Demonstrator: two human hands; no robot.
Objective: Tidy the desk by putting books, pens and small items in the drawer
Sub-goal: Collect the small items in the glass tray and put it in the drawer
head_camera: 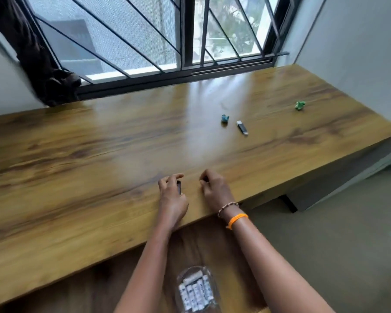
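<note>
My left hand rests near the front edge of the wooden desk and its fingers curl round a small dark item. Just to the right, my right hand lies on the desk with curled fingers; whether it holds anything is hidden. Farther back on the right lie a black-and-silver USB stick, a small blue figure and a small green figure. Below the desk edge the drawer stands open, with a clear pack of white batteries in it.
A barred window runs along the back of the desk. A dark cloth hangs at the back left corner. White walls close in on the right, and grey floor shows beyond the desk's right end.
</note>
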